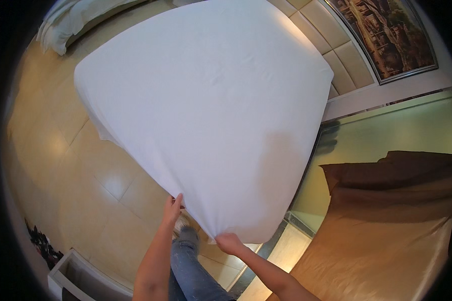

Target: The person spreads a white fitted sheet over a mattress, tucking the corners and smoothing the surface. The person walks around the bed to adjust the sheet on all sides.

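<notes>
A white sheet (211, 101) is spread over a bed and covers its whole top. My right hand (229, 243) is closed in a fist on the sheet's edge near the closest corner, and folds fan out from that grip. Along the near left edge, my left hand (174, 207) pinches the sheet between thumb and fingers. The fabric is drawn taut between the two hands. Slight wrinkles show towards the middle of the bed. What lies beneath the sheet is hidden.
Beige floor tiles (75, 165) run along the left. Brown fabric (384, 233) hangs at the right beside a greenish glass panel (399, 128). A padded headboard (342, 56) and a framed picture (391, 37) are beyond. White draped cloth (66, 26) lies far left; an open-topped box (83, 278) stands lower left.
</notes>
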`<state>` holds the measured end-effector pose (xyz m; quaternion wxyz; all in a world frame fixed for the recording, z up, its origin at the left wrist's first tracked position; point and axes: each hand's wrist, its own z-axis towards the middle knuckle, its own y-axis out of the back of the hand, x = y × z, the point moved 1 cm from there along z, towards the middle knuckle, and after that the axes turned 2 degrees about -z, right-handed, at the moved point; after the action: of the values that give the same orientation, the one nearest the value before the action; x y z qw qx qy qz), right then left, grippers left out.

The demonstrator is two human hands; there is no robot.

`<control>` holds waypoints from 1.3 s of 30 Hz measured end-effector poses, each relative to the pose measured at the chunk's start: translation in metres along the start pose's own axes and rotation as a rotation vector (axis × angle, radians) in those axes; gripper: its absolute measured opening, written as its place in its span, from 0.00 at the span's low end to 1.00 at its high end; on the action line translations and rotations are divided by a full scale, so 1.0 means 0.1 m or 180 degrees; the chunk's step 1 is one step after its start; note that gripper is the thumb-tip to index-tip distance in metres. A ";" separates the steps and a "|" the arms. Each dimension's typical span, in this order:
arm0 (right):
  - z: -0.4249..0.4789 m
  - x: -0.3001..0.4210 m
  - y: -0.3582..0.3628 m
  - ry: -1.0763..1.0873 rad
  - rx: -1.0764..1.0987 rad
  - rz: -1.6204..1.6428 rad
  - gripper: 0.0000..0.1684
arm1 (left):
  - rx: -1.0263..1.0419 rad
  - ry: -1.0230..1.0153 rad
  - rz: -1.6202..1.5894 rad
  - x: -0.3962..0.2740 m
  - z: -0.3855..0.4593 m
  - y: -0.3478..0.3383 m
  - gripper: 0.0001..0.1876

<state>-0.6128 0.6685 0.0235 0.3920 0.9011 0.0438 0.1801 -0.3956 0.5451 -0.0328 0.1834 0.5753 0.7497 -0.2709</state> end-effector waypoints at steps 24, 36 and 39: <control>3.88 2.44 2.24 -0.0144 -0.0134 0.0533 0.21 | 0.0107 -0.1364 0.2126 -0.69 0.67 1.66 0.27; 4.45 2.33 2.18 0.0366 0.0603 0.0230 0.08 | 0.1847 0.0282 0.1948 -1.61 0.96 1.92 0.19; 4.36 2.54 2.38 0.0301 0.0700 0.0233 0.07 | 0.1177 -0.0026 0.1171 -1.85 1.59 2.58 0.13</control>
<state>-0.2349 0.2594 -0.0050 0.2815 0.9302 0.0488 0.2306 -0.1036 0.3552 -0.0997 0.1244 0.7246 0.5694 -0.3677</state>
